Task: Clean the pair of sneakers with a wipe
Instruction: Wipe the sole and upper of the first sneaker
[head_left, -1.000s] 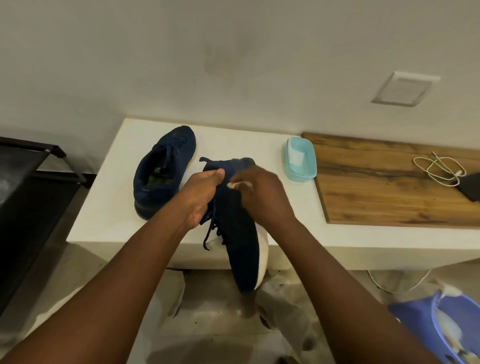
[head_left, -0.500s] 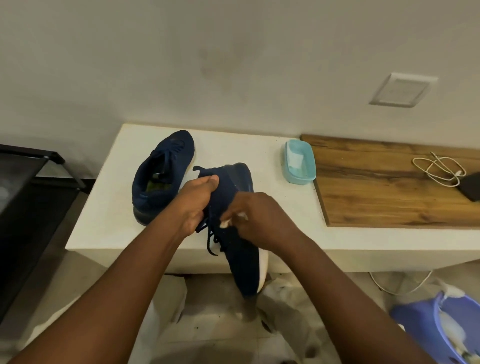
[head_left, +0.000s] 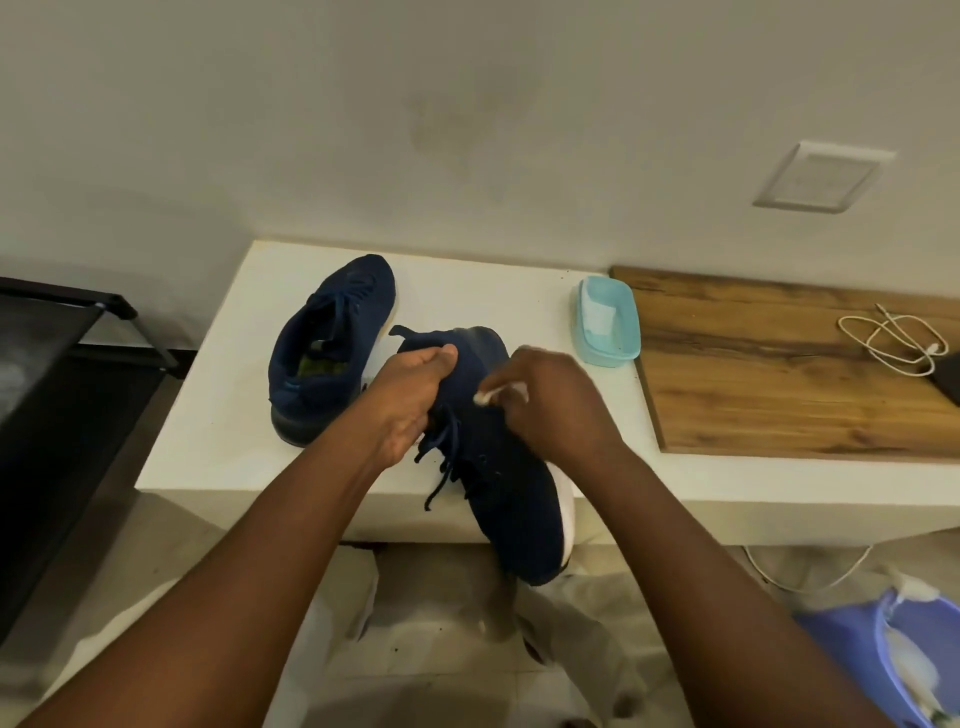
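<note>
fingers of left hand are clenching the sneaker by its tongue; right hand is pinching the wipe. knit upper is looking soft, light; heel is probably offering firmer hold.

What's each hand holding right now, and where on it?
The left hand grips the navy sneaker at its opening's edge; the right hand pinches a bunched white wipe against its upper.

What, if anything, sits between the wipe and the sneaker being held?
Nothing visible. The right hand pinches the wipe at the held sneaker; the left hand grips its far end, and the loose laces hang left of the wipe.
</note>
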